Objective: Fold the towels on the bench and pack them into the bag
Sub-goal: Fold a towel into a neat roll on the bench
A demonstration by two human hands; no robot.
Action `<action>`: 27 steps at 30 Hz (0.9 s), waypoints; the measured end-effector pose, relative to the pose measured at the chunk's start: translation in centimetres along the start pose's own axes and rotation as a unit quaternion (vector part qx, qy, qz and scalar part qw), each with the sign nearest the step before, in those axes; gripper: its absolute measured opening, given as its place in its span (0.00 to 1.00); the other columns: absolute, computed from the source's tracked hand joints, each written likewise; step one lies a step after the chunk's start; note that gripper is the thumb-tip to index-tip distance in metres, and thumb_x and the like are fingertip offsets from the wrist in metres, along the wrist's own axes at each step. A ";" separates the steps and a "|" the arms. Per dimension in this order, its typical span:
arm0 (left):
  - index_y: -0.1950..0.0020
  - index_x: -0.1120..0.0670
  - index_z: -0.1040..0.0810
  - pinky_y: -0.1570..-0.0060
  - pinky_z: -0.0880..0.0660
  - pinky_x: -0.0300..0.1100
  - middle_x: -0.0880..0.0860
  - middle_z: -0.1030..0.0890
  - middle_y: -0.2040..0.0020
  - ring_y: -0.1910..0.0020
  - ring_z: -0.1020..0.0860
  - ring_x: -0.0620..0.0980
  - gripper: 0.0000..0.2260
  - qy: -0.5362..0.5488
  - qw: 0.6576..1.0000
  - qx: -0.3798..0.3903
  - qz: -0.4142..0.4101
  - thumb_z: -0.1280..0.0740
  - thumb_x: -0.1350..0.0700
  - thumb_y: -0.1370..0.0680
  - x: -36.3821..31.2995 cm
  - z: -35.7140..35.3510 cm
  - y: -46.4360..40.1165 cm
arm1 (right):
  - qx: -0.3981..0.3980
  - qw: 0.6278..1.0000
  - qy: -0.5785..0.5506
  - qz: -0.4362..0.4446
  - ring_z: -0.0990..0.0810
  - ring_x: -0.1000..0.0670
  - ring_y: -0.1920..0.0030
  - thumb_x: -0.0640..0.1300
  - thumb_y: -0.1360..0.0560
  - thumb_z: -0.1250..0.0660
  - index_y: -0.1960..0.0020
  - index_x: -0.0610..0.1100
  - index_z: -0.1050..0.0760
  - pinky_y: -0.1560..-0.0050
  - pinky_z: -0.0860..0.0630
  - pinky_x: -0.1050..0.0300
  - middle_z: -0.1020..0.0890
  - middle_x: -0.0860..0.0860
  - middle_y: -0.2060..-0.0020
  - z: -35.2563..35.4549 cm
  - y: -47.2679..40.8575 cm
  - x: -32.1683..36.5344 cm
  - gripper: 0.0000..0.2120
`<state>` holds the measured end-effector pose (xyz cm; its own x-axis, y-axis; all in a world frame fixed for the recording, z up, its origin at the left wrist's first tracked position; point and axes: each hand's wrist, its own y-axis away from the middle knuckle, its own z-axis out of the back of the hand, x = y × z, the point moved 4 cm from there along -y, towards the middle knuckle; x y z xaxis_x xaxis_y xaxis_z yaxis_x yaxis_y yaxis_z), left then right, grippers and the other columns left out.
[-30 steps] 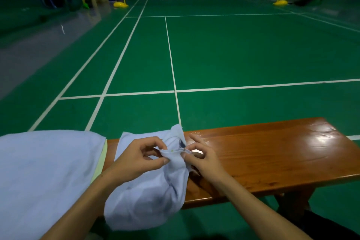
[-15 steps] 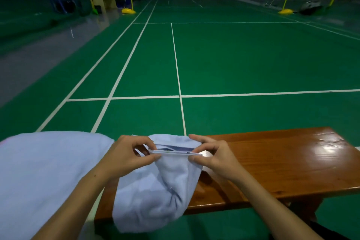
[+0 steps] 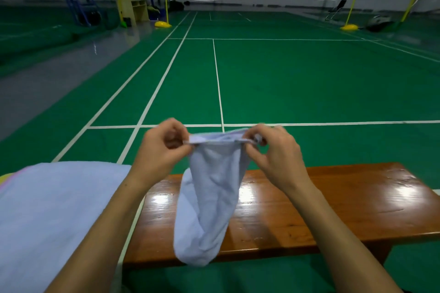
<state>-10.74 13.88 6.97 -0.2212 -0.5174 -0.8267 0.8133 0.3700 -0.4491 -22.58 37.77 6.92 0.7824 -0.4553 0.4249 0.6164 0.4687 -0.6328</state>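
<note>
A pale blue cloth bag (image 3: 212,200) hangs in the air above the wooden bench (image 3: 333,202). Its lower end droops past the bench's near edge. My left hand (image 3: 164,147) pinches the left side of the bag's top rim. My right hand (image 3: 269,147) pinches the right side, and the rim is stretched taut between them. A large pale blue towel (image 3: 52,216) lies spread over the left part of the bench, with a yellow-and-pink edge showing at its far left.
The bench's glossy right half (image 3: 371,188) bears nothing. Beyond it lies a green badminton court with white lines, a net and yellow posts (image 3: 350,2) far back. A beige cabinet (image 3: 133,10) stands at the far left.
Both hands have lifted the bag up off the bench and pulled its rim wider apart. The view has tilted up, showing more of the court.
</note>
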 end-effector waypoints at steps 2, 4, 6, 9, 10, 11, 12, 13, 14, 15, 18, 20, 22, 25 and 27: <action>0.47 0.61 0.21 0.49 0.18 0.46 0.62 0.15 0.57 0.57 0.17 0.51 0.11 0.138 0.987 -0.062 0.049 0.23 0.68 0.25 -1.2 0.7 -0.4 | -0.044 0.989 -0.127 -0.069 0.21 0.50 0.48 0.47 0.25 0.25 0.40 0.54 0.23 0.51 0.25 0.54 0.19 0.56 0.53 1.4 -0.9 0.0 0.15; 0.44 0.59 0.19 0.49 0.16 0.46 0.58 0.13 0.57 0.56 0.16 0.51 0.12 0.203 0.972 -0.090 0.082 0.23 0.65 0.26 -2.2 1.2 -0.4 | -0.021 0.968 -0.223 -0.112 0.18 0.52 0.44 0.46 0.24 0.23 0.34 0.53 0.24 0.43 0.22 0.56 0.16 0.55 0.49 2.0 -1.5 0.3 0.21; 0.47 0.57 0.19 0.49 0.17 0.47 0.54 0.13 0.57 0.55 0.17 0.50 0.10 0.225 0.967 -0.076 0.094 0.23 0.60 0.26 -3.1 1.4 -0.2 | 0.014 0.953 -0.279 -0.117 0.15 0.53 0.46 0.41 0.22 0.24 0.37 0.46 0.19 0.44 0.19 0.52 0.13 0.52 0.48 2.3 -1.6 1.0 0.14; 0.44 0.57 0.24 0.55 0.17 0.43 0.52 0.14 0.58 0.57 0.17 0.48 0.08 0.202 0.975 -0.019 0.089 0.28 0.57 0.20 -4.9 1.4 0.3 | 0.010 0.921 -0.364 -0.139 0.13 0.49 0.47 0.39 0.21 0.26 0.42 0.42 0.16 0.48 0.17 0.53 0.12 0.49 0.50 3.5 -1.1 2.1 0.08; 0.43 0.57 0.26 0.58 0.17 0.43 0.52 0.14 0.59 0.60 0.17 0.48 0.08 0.184 0.980 -0.008 0.080 0.30 0.56 0.18 -5.5 1.5 0.5 | 0.007 0.916 -0.376 -0.143 0.13 0.48 0.47 0.39 0.21 0.25 0.42 0.41 0.16 0.48 0.17 0.54 0.12 0.49 0.50 4.1 -0.9 2.5 0.09; 0.43 0.57 0.28 0.62 0.18 0.42 0.53 0.14 0.61 0.62 0.18 0.49 0.08 0.169 0.983 -0.006 0.068 0.32 0.56 0.17 -6.2 1.7 0.8 | 0.002 0.914 -0.380 -0.146 0.13 0.48 0.47 0.40 0.22 0.24 0.42 0.41 0.16 0.48 0.16 0.54 0.12 0.49 0.50 4.8 -0.7 2.9 0.09; 0.42 0.57 0.28 0.65 0.19 0.43 0.53 0.14 0.62 0.64 0.18 0.49 0.08 0.162 0.985 -0.009 0.057 0.32 0.56 0.17 -6.8 1.9 1.0 | -0.004 0.911 -0.383 -0.151 0.13 0.47 0.47 0.39 0.23 0.23 0.42 0.41 0.16 0.48 0.16 0.53 0.12 0.48 0.50 5.4 -0.5 3.4 0.10; 0.42 0.58 0.28 0.67 0.21 0.43 0.54 0.15 0.62 0.65 0.19 0.50 0.09 0.163 0.985 -0.014 0.050 0.31 0.57 0.17 -7.4 2.1 1.3 | -0.008 0.908 -0.388 -0.156 0.12 0.45 0.48 0.39 0.23 0.23 0.41 0.41 0.17 0.48 0.15 0.51 0.11 0.48 0.50 5.9 -0.3 3.8 0.11; 0.42 0.57 0.27 0.69 0.22 0.43 0.55 0.15 0.63 0.67 0.20 0.51 0.09 0.173 0.984 -0.016 0.046 0.31 0.57 0.18 -8.1 2.2 1.6 | -0.010 0.904 -0.397 -0.160 0.12 0.44 0.49 0.39 0.24 0.23 0.41 0.42 0.17 0.49 0.15 0.49 0.11 0.47 0.50 6.4 -0.1 4.3 0.12; 0.42 0.57 0.26 0.70 0.23 0.42 0.56 0.15 0.62 0.67 0.21 0.52 0.10 0.188 0.981 -0.016 0.045 0.29 0.57 0.20 -8.6 2.5 1.8 | -0.009 0.898 -0.409 -0.161 0.12 0.43 0.50 0.40 0.24 0.23 0.40 0.42 0.17 0.50 0.14 0.47 0.11 0.46 0.51 6.8 0.1 4.7 0.12; 0.45 0.55 0.24 0.72 0.24 0.40 0.58 0.13 0.59 0.69 0.20 0.52 0.11 0.223 0.973 -0.011 0.053 0.26 0.57 0.24 -9.5 2.9 2.1 | -0.004 0.877 -0.447 -0.174 0.13 0.43 0.54 0.39 0.24 0.23 0.40 0.40 0.18 0.52 0.16 0.46 0.11 0.42 0.52 7.5 0.3 5.2 0.13; 0.45 0.55 0.23 0.71 0.23 0.41 0.58 0.12 0.58 0.67 0.19 0.51 0.11 0.211 0.976 -0.004 0.057 0.25 0.58 0.25 -9.3 2.8 2.1 | 0.005 0.871 -0.454 -0.189 0.13 0.44 0.56 0.39 0.24 0.23 0.40 0.39 0.19 0.53 0.16 0.47 0.12 0.41 0.53 7.3 0.3 4.9 0.13; 0.45 0.57 0.22 0.69 0.21 0.43 0.59 0.12 0.56 0.65 0.17 0.52 0.11 0.185 0.980 0.006 0.072 0.25 0.59 0.25 -8.1 2.3 1.8 | 0.021 0.885 -0.420 -0.201 0.13 0.46 0.56 0.39 0.24 0.23 0.41 0.41 0.19 0.54 0.16 0.50 0.11 0.43 0.55 6.2 0.4 3.7 0.13; 0.43 0.59 0.23 0.67 0.21 0.46 0.60 0.12 0.55 0.61 0.17 0.53 0.11 0.119 0.985 0.028 0.120 0.25 0.59 0.21 -4.2 1.3 1.4 | 0.072 0.913 -0.336 -0.218 0.12 0.48 0.54 0.41 0.22 0.24 0.40 0.46 0.19 0.53 0.16 0.50 0.11 0.47 0.55 2.7 0.4 0.4 0.12; 0.44 0.57 0.23 0.69 0.22 0.46 0.59 0.13 0.58 0.62 0.19 0.51 0.09 0.053 0.986 0.042 0.151 0.26 0.58 0.20 -0.8 0.2 1.1 | 0.123 0.914 -0.302 -0.241 0.13 0.48 0.52 0.40 0.21 0.26 0.39 0.48 0.20 0.52 0.17 0.49 0.13 0.48 0.53 -0.6 0.7 -2.0 0.12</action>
<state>-9.52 14.52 7.21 -0.0137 -0.3075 -0.9514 0.8913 0.4275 -0.1510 -23.78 38.55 5.25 0.2756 -0.1870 0.9429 0.8450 0.5148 -0.1449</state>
